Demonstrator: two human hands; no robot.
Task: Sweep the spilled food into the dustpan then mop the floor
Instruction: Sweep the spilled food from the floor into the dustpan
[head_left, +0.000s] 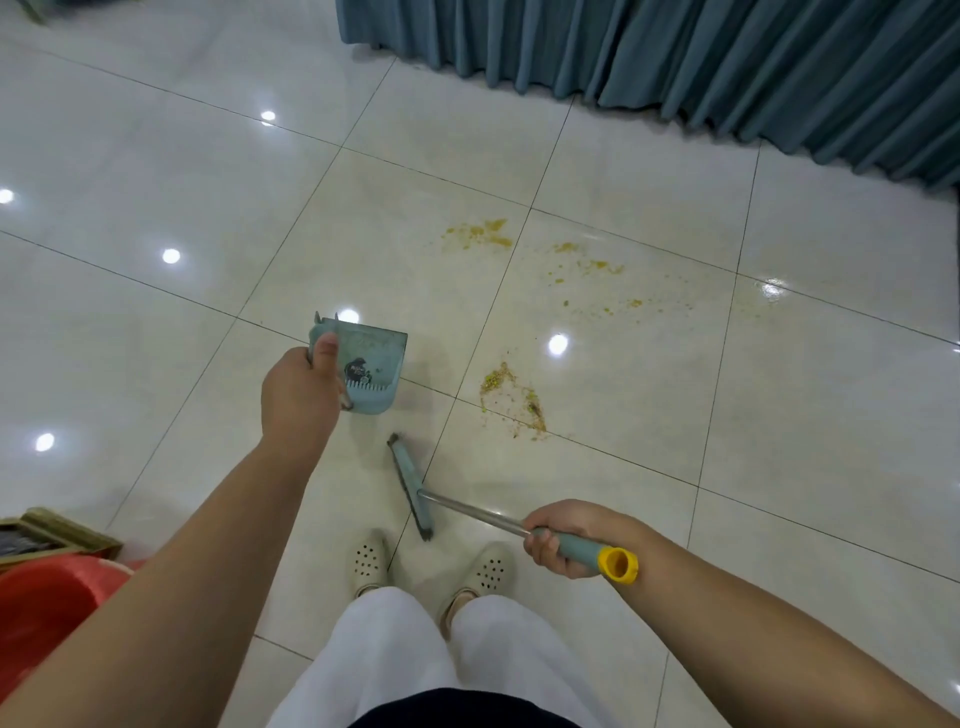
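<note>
Floor: glossy pale tiles with dark grout lines and round ceiling-light reflections; fills most of the view.

Curtain: teal, pleated, hem reaching the floor along the upper right.

Trousers: white, at the lower centre, above a pair of cream perforated shoes standing side by side on the tiles.

Tub: red plastic, at the lower left edge, partly behind the left forearm; a framed olive-edged object sits just above it, too cropped to identify.

Broom: short teal brush head on a metal shaft with a teal grip and yellow end cap. The head lies just ahead of the shoes, apart from the spilled food; whether its bristles touch the tile cannot be told.

Dustpan: teal, with a comb of teeth along one edge and a dark printed mark; a few crumbs show inside. It is left of the broom head, well short of the spill; whether it rests on the floor cannot be told.

Left hand: fingers curled round the dustpan's handle, thumb pressed on top.

Right hand: fingers wrapped round the broom's teal grip, just below the yellow cap.

Spilled food: yellow-green crumbs in a small pile right of the dustpan; further scattered patches lie beyond, towards the curtain.
</note>
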